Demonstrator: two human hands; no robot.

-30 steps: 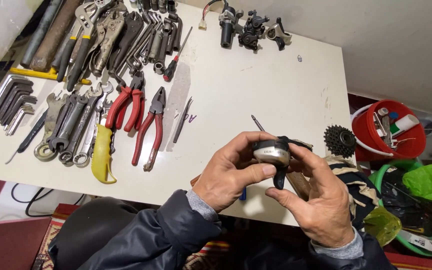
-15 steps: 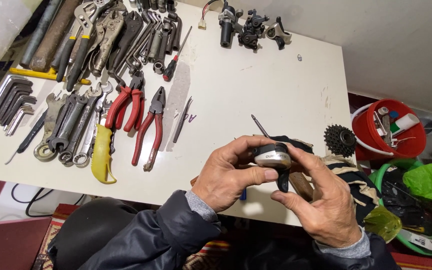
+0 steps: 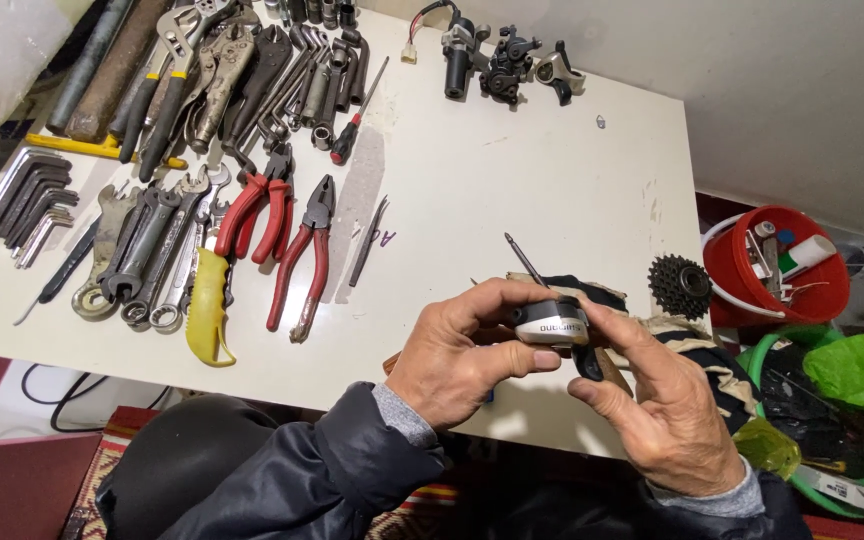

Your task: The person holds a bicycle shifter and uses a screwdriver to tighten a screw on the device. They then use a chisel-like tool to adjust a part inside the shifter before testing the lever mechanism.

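**A:** What are the hands doing?

**B:** Both are on a small silver and black bicycle gear shifter (image 3: 550,326), held up above the near edge of the white table (image 3: 512,180). The left hand (image 3: 457,360) grasps it from the left, thumb laid along its lower side and fingers curled over the top. The right hand (image 3: 657,415) pinches it from the right, its fingers on the black lever part that hangs beneath.

**A:** What lies around the shifter?

**B:** Just behind it, a thin screwdriver bit (image 3: 525,258) sticks up, and a striped work glove (image 3: 652,325) lies under the right hand. A black sprocket cassette (image 3: 679,286) sits to the right of the shifter at the table's corner, with a red bucket (image 3: 742,275) beyond it.

**A:** And to the left?

**B:** Well apart from the shifter lie red-handled pliers (image 3: 304,260), a second red-handled pair (image 3: 257,205), a yellow-handled tool (image 3: 207,305) and a row of spanners (image 3: 147,255). Hex keys (image 3: 22,200) lie farther left still. Far beyond the shifter, at the back edge, are black brake lever parts (image 3: 507,65).
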